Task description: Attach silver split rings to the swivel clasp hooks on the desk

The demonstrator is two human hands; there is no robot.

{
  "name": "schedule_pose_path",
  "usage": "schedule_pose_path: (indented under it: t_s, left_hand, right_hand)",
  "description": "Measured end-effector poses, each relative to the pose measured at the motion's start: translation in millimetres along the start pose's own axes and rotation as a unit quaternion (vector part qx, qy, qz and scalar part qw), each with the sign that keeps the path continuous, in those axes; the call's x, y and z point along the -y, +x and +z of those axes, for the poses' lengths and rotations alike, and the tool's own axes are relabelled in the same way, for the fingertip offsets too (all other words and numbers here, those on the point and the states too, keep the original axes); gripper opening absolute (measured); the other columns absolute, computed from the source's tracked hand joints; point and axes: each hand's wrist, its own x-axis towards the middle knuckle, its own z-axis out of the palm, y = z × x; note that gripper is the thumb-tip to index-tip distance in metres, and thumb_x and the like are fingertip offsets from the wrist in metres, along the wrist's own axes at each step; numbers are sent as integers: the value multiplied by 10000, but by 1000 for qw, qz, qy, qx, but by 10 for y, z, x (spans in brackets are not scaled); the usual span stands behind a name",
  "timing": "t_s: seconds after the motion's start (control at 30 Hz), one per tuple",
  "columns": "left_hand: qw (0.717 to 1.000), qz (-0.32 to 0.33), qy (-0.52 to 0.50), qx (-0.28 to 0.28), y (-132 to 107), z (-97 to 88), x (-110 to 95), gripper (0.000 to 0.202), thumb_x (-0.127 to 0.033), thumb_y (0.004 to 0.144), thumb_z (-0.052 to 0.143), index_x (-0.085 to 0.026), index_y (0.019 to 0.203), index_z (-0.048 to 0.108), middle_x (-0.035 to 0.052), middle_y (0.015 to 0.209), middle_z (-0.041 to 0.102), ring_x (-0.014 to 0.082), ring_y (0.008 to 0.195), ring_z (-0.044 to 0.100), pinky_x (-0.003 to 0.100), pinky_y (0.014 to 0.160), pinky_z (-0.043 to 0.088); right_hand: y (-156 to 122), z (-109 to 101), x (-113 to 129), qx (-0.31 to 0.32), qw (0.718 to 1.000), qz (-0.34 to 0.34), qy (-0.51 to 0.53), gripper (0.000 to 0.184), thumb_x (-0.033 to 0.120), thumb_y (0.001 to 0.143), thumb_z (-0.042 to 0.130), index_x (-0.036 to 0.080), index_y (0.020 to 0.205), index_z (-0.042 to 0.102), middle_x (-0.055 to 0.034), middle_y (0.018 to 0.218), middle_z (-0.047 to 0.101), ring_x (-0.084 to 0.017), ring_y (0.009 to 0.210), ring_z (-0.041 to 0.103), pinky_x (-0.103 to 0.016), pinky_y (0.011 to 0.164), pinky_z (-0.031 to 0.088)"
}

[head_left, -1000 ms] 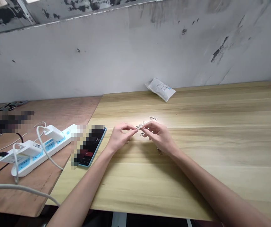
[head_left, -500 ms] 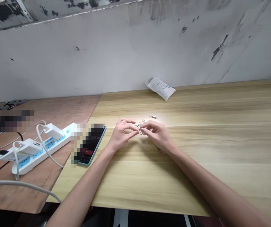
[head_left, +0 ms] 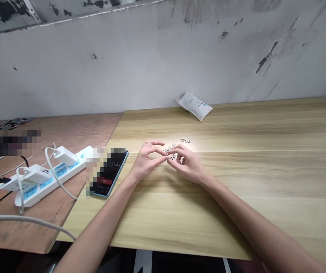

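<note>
My left hand is closed in a pinch, thumb and index fingertip on a small metal clasp. Meeting it from the other side, my right hand pinches the same piece between thumb and index finger. The clasp is tiny and mostly covered by the fingertips. Just behind the fingers lies a little cluster of silvery clasps with rings, partly hidden by my right hand. One more metal clasp lies apart, a bit farther back on the wooden table.
Left of my left forearm lies a phone with a lit screen. A white power strip with plugged-in chargers and cables sits on the reddish board. Against the wall lies a pale plastic packet.
My right hand has shifted slightly left, its fingertips now meeting those of my left hand. The left hand stays nearly in place. The view has shifted a little.
</note>
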Motion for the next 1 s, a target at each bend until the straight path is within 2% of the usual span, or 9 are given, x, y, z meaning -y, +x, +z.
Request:
schedule_pose_path:
  t_s: [0.17,0.37,0.5,0.6,0.77,1.0]
  left_hand:
    - [1000,5,-14,-6,-7,12,-4,58,-296,781,744,-244,777,719,45,1155,651,250,1183,523,478,1055,376]
    - [998,27,28,-52,-13,29,-4,52,-296,799,732,-246,789,720,38,1102,648,231,1156,521,430,1032,386]
    - [1000,-6,-12,-15,-5,19,10,75,-307,779,750,-241,795,718,43,1114,651,232,1143,548,425,1024,403]
    - [999,-4,-44,12,2,-5,11,89,-319,786,740,-242,830,734,53,1117,663,240,1141,560,434,1019,413]
    - [998,2,-56,20,12,-42,-4,92,-319,824,700,-250,842,758,59,1131,677,247,1151,561,448,1023,414]
    - [990,-36,-134,33,12,-18,35,148,-367,758,758,-222,782,746,83,1168,639,278,1191,542,478,1003,433]
  right_hand:
    - [-9,84,19,5,1000,-13,-24,171,317,929,528,201,912,651,-30,855,590,-98,584,486,-248,576,421]
    - [0,47,33,14,999,-24,-32,154,242,939,493,195,922,638,-23,831,576,-104,600,487,-247,591,411]
    - [-7,17,53,27,998,-43,-42,159,240,949,477,192,924,627,-26,818,572,-120,642,498,-249,602,398]
    - [-12,18,66,30,998,-36,-45,173,259,958,466,191,907,617,-20,786,575,-126,646,488,-252,607,385]
    - [-8,5,76,38,999,-2,-14,191,262,966,445,186,894,605,-14,773,597,-123,639,477,-247,602,363]
    - [2,-22,64,76,997,-19,10,221,293,968,450,182,855,605,-4,731,571,-120,630,435,-245,590,330]
